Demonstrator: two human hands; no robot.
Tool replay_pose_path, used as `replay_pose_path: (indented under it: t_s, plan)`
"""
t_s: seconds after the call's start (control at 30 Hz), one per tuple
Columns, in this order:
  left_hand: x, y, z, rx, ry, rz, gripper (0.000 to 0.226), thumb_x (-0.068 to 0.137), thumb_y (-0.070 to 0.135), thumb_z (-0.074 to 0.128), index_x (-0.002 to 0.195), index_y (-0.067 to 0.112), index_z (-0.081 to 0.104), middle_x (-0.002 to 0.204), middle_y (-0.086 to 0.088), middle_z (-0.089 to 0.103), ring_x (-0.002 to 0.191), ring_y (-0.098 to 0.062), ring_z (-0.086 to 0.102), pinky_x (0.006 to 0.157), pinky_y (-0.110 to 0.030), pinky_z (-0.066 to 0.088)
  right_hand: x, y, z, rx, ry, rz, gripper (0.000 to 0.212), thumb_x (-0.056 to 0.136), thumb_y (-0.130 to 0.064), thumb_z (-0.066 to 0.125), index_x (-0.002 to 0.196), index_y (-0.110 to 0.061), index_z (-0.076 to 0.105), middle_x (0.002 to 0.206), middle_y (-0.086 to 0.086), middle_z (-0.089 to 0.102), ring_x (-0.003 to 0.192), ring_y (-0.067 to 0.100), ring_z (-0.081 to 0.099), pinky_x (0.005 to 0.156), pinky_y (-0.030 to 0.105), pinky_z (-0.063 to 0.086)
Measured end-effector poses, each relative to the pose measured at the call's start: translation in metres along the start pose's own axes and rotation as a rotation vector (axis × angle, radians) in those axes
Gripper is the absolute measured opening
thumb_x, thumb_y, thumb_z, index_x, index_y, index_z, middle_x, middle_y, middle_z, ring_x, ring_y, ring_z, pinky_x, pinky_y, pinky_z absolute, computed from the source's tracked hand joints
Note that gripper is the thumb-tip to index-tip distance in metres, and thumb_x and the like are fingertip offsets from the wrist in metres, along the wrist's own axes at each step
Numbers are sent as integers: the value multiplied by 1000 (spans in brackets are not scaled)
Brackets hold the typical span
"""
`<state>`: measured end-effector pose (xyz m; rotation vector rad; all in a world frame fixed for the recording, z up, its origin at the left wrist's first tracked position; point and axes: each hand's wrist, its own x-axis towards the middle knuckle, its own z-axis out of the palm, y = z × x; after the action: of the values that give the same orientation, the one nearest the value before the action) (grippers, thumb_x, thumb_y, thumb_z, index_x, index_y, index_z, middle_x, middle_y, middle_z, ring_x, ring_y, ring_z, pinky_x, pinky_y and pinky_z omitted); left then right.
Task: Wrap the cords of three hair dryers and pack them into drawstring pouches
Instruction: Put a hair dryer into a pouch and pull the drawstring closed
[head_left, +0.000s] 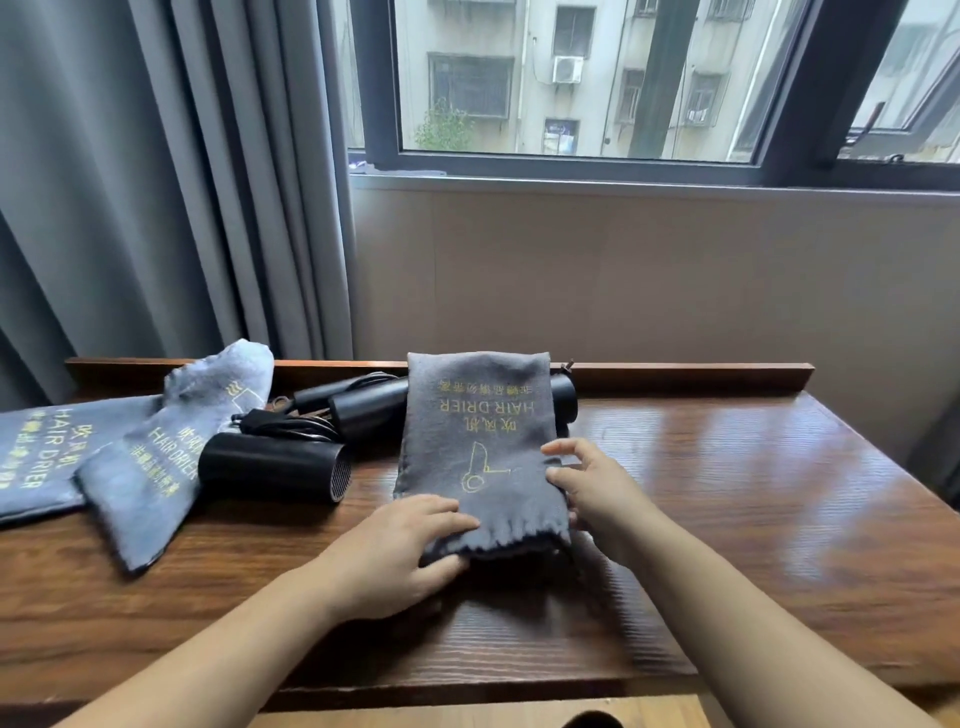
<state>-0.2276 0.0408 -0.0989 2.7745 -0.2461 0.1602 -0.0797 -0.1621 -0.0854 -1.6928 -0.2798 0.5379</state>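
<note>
A grey drawstring pouch (480, 441) with yellow "HAIR DRIER" print lies in the middle of the wooden table (727, 493), its gathered mouth towards me. My left hand (405, 545) grips the mouth's left corner, thumb under the cloth. My right hand (592, 488) holds the pouch's right edge near the mouth. Behind the pouch a black hair dryer (374, 410) lies partly covered by it. A second black hair dryer (275, 467) lies to the left with a bundle of black cord (285, 423). Two more grey pouches (171, 457) (36, 457) lie at the left.
A raised wooden lip (675, 374) runs along the table's back edge against the wall. Grey curtains (156, 182) hang at the left and a window (571, 78) is above. The table's right half is bare wood.
</note>
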Motion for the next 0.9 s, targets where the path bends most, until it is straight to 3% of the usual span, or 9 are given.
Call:
replay_pose_path:
  t_s: [0.07,0.17,0.3,0.33,0.4,0.5,0.6,0.73,0.9]
  plan:
    - [0,5,-2,74,21,-32,56,90,58,30,127,28,62,123,2,60,120,-15,52,99,-21,35,5,5,-2,-230,5,-77,12,98,-15,57,106,-18,65,99,3,66,61,7,54,55,23,48]
    - [-6,6,9,255,-2,-85,63,92,65,22,131,31,58,125,-2,59,121,-22,51,101,-37,44,4,13,-2,-797,-105,-306,34,94,-34,64,125,-21,65,123,-6,65,97,5,58,94,25,46]
    - [-6,-7,16,360,120,-111,49,96,55,29,115,31,67,104,0,67,100,-22,64,81,-39,57,1,22,6,-941,-178,-413,71,86,-63,60,148,-33,41,165,2,15,148,16,22,120,29,21]
    - [-4,-10,14,331,135,-116,47,96,52,29,111,30,68,100,1,66,97,-22,63,80,-38,57,0,23,9,-968,-186,-443,80,80,-75,54,148,-36,39,166,0,7,150,15,14,122,32,18]
    - [-1,-15,13,283,124,-133,48,95,50,26,111,28,66,100,2,61,100,-22,58,86,-39,52,0,23,14,-1098,-254,-560,82,76,-83,46,144,-38,43,162,-3,19,148,15,14,122,35,20]
    - [-1,-21,16,337,158,-137,43,89,53,39,111,28,65,103,2,63,100,-21,59,86,-37,53,7,21,16,-1173,-360,-676,54,91,-63,51,133,-31,57,143,-5,50,134,14,38,114,34,32]
    - [-5,-27,24,373,179,-177,41,82,57,48,106,32,71,104,2,70,97,-17,64,85,-31,52,30,13,6,-891,-155,-674,51,87,-63,51,118,-26,67,120,-8,63,116,11,53,104,35,41]
    - [-9,-35,35,308,203,-246,48,83,62,48,114,34,72,120,1,70,109,-21,67,98,-32,33,77,-6,-19,-815,269,-730,56,82,-51,66,131,-23,59,130,-1,51,125,20,43,113,36,34]
    - [2,-35,36,285,172,-290,48,84,65,46,113,36,72,118,3,70,108,-20,68,96,-31,32,119,-41,-29,-1242,82,-472,103,71,-61,77,154,-41,19,165,-1,9,152,27,-6,121,48,20]
